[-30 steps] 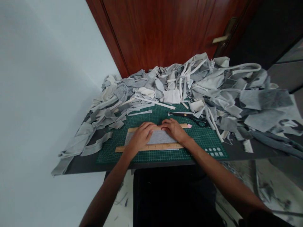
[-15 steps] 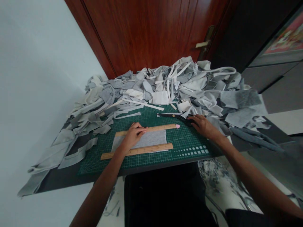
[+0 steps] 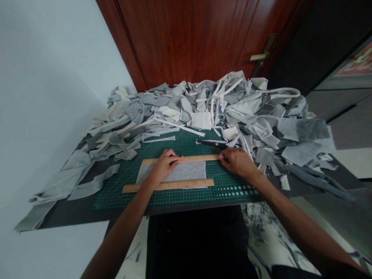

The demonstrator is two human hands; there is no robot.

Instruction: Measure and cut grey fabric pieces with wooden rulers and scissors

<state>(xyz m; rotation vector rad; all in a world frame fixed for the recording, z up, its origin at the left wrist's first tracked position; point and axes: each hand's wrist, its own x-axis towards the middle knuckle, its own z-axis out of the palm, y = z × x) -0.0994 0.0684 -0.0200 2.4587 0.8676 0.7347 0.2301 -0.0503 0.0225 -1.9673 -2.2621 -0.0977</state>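
A grey fabric piece lies flat on the green cutting mat, with a wooden ruler along its far edge and a second wooden ruler across its near side. My left hand presses the far ruler down, thumb and fingers pinched together at its edge. At that ruler's right end, my right hand has finger and thumb closed on a small pink piece that looks like tailor's chalk, mostly covered. Just behind this hand rest black scissors, their handles partly hidden.
Heaped grey and white fabric scraps line the back and both sides of the dark table. A wall stands at the left and a brown door behind. More scraps litter the floor.
My right hand has left the scissors' handles and moved left to the pink piece at the ruler's end. The left hand stays on the ruler. The view has shifted slightly.
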